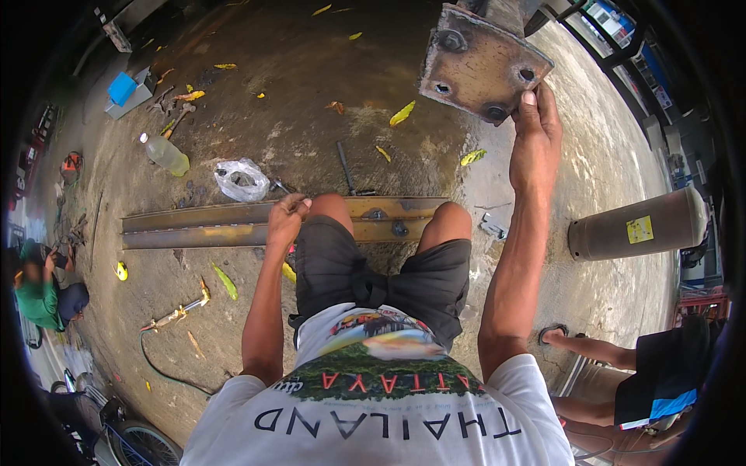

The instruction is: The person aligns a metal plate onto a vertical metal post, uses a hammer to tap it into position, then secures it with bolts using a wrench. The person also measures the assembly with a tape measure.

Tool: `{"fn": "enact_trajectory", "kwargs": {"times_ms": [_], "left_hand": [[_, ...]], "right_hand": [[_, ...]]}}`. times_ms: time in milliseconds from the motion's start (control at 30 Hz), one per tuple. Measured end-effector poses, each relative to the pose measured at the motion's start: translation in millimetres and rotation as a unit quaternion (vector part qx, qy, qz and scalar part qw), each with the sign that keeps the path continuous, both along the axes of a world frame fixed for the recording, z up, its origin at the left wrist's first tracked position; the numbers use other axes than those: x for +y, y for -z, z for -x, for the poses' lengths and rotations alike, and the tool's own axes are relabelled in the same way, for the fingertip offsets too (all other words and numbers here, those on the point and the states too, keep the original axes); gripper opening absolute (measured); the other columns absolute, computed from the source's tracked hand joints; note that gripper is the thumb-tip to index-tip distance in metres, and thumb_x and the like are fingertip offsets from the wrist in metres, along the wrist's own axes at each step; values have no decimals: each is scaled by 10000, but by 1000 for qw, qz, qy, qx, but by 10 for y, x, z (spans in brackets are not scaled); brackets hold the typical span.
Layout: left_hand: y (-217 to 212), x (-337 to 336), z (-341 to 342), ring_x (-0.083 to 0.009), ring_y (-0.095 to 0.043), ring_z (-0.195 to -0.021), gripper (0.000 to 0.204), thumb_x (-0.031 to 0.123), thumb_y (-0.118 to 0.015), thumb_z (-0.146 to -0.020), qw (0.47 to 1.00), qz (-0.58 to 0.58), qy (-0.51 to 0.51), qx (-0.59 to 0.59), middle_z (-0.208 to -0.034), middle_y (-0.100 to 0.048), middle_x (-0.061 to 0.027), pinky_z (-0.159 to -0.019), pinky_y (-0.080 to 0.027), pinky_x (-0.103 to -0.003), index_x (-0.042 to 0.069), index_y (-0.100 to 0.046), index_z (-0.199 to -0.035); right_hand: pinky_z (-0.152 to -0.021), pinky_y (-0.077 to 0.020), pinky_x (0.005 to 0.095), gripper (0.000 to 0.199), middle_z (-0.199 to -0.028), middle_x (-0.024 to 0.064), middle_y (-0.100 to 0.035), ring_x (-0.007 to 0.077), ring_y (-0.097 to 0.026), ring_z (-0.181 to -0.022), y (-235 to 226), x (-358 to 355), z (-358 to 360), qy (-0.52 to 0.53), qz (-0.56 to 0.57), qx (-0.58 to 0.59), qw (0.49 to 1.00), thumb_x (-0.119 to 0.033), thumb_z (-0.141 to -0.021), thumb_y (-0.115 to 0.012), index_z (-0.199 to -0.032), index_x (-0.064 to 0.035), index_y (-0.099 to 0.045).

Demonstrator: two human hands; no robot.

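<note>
Above the concrete floor [303, 85], ahead-right, I see a metal plate [483, 68], likely heavy and stiff, best gripped by its edges; the right hand [536, 144] pinches one corner. The left hand [287, 217] curls, contents unclear.

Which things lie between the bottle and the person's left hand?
In the head view, a clear plastic bag and a small metal piece lie between the bottle and the left hand.

It's a metal wkshp: gas cyl. [602, 236], torch [183, 312] & steel beam [190, 235] on conc. floor [614, 147].
</note>
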State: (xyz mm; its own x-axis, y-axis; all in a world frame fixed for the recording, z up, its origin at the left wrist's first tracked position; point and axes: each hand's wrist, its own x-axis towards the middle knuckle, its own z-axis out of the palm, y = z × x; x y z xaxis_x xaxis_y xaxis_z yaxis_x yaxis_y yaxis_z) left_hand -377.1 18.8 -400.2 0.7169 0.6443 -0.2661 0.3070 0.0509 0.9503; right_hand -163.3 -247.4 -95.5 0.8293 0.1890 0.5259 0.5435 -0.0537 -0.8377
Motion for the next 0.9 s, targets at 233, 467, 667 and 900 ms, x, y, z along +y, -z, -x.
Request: {"fn": "enact_trajectory", "kwargs": {"times_ms": [233,467,667,900], "left_hand": [[-1598,-349,-795,-211,-664,-1051,463,245,-736,-915,969,-124,127,-173,-1173,-688,-166,-887,-530,-347,-31,-631,-1271],[-2583,-587,-1447,-214,-669,-1042,637,213,-802,-863,926,-157,167,-300,-1315,-604,-192,-893,-546,-344,-34,-524,-1381],[-2625,-497,-1795,-196,-688,-1006,526,162,-820,-838,894,-101,284,-331,-1189,-683,-160,-915,-546,-366,-25,-593,-1274],[-2761,-432,-1721,-180,-661,-1047,440,114,-806,-842,913,-98,314,-241,-1125,-710,-123,-950,-517,-360,-16,-632,-1225]], "right_hand": [[-1010,-438,328,389,-1241,121,-648,182,-582,-1140,-21,-33,18,4,47,-6,999,-197,-1055,-492,-1403,-31,-539],[-961,-473,346,393,-1231,107,-664,196,-608,-1099,-50,-33,16,-26,37,-9,999,-154,-1042,-483,-1419,-47,-523],[-992,-475,357,383,-1241,160,-662,216,-616,-1154,170,-251,-39,-40,-14,15,999,-146,-1036,-499,-1388,0,-533],[-906,-505,347,420,-1147,119,-693,217,-662,-1035,1647,-1164,137,-18,58,292,954,-318,-1031,-577,-1294,9,-595]]}}
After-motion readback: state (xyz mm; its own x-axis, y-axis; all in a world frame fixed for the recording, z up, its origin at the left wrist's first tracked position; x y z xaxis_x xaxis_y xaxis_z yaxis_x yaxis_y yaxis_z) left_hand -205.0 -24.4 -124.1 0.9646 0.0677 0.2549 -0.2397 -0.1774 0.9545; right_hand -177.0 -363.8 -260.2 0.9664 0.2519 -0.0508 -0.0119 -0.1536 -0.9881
